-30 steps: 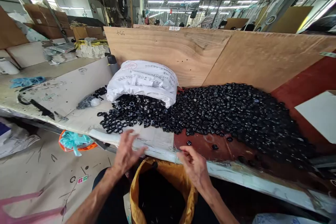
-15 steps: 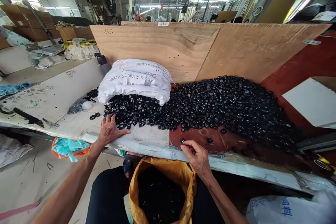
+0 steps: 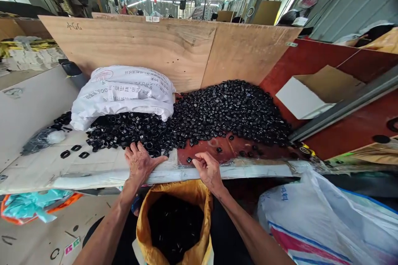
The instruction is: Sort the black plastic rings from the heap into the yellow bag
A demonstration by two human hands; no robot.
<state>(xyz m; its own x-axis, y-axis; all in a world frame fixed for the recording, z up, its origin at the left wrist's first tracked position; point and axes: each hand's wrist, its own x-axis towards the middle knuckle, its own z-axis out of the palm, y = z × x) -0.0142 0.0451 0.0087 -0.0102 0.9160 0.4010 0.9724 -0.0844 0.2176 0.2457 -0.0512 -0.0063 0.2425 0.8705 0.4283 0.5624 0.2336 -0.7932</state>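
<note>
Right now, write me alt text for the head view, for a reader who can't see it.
The left hand is open at the near edge of black rings in front of a white sack; the right hand curls near a small black piece. A black heap lies to the right, an open yellow bag at the bench's near side.

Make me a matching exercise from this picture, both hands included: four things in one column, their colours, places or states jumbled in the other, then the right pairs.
Things:
1. Left hand
2. Right hand
3. Stuffed sack on the table
4. Open bag below the table edge

Matches:
A. Orange-yellow, dark inside
B. Fingertips beside a small black piece
C. White, with printed writing
D. Fingers spread at the heap's near edge

Pairs: 1-D, 2-B, 3-C, 4-A
</note>
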